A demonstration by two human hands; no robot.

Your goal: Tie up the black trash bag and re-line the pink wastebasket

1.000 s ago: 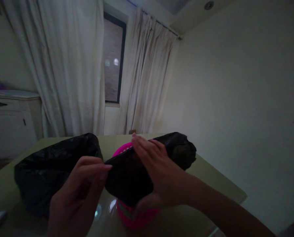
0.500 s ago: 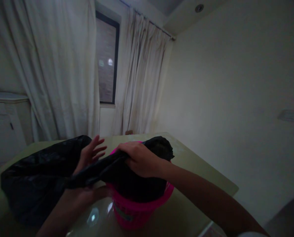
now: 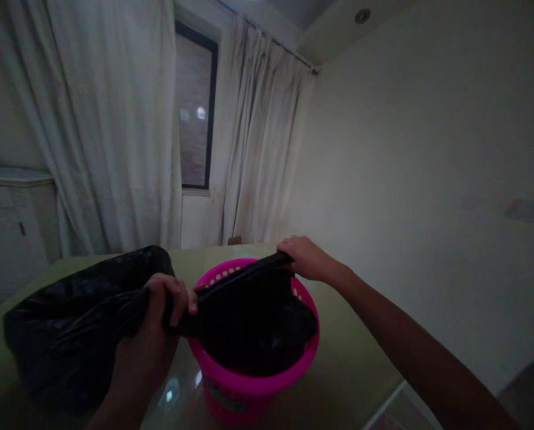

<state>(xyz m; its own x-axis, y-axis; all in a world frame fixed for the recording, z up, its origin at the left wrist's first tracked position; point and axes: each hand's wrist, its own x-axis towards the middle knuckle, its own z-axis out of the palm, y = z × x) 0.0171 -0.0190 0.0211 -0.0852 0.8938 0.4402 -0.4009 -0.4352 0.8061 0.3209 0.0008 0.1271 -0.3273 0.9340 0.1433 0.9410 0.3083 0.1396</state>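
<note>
A bright pink plastic bin (image 3: 309,349) with a perforated rim stands on the table in front of me. A black plastic bag (image 3: 258,316) hangs down into it. My right hand (image 3: 303,258) grips the bag's edge over the bin's far rim. My left hand (image 3: 166,307) is shut on the bag's edge at the bin's near left rim. The edge runs taut between both hands. More crumpled black plastic (image 3: 70,328) lies on the table to the left of the bin.
The glossy yellow-green table (image 3: 352,364) ends close on the right, next to a bare wall. Cream curtains (image 3: 114,131) and a dark window (image 3: 194,107) are behind it. A white cabinet (image 3: 7,215) stands at far left.
My right hand moved from the middle of the bin to its far rim, pulling the bag's edge. My left hand went from open to gripping the edge. The bag now stretches across the bin's mouth.
</note>
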